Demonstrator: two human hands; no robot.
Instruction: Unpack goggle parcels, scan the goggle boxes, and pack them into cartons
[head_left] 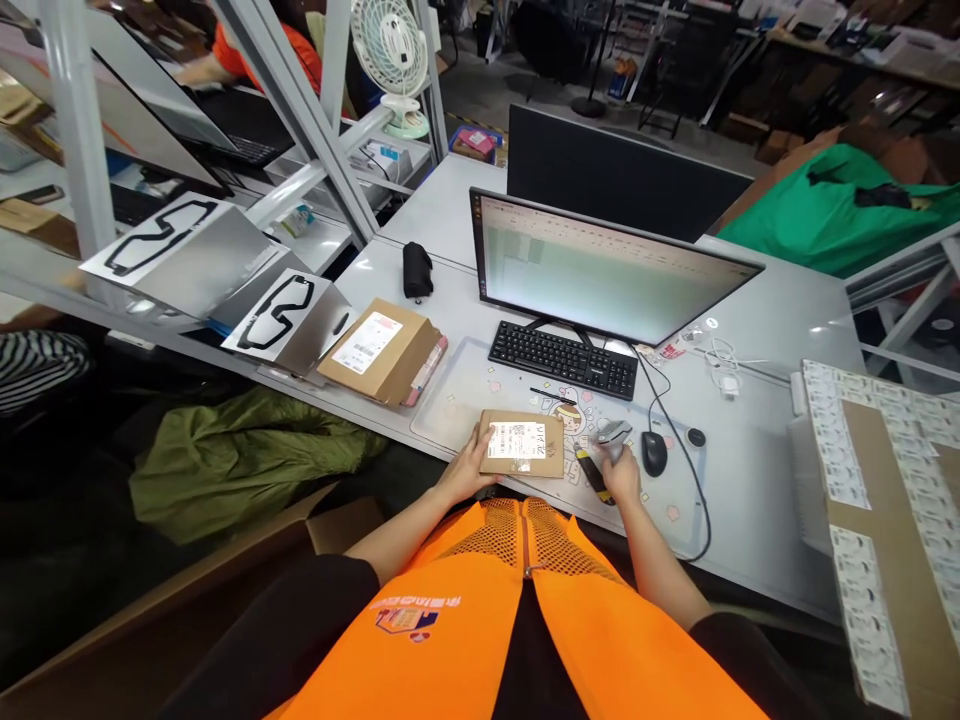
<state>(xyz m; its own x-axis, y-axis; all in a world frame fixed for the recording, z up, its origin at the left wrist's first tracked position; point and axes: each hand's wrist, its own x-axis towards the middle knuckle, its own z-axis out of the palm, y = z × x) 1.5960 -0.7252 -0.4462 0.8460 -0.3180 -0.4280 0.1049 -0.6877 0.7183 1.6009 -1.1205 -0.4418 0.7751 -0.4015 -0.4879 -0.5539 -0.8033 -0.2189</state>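
A small cardboard box (523, 464) with a white printed label (516, 440) and handwriting lies on the desk mat at the front edge. My left hand (466, 468) grips its left side, thumb on top. To the right, my right hand (622, 477) is wrapped round the handle of a grey barcode scanner (613, 433), whose head points left toward the box. Between the box and that hand lies a yellow-and-black utility knife (592, 473). A black mouse (654, 454) sits just right of the scanner, and a black pen (553, 396) lies behind the box.
A keyboard (562, 358) and lit monitor (600, 265) stand behind the mat (457, 400). Left are a larger labelled carton (405, 345), silver boxes (296, 325) and a black pouch (417, 270). A label-covered cardboard sheet (885, 520) stands at right. Metal frame posts (300, 110) rise at left.
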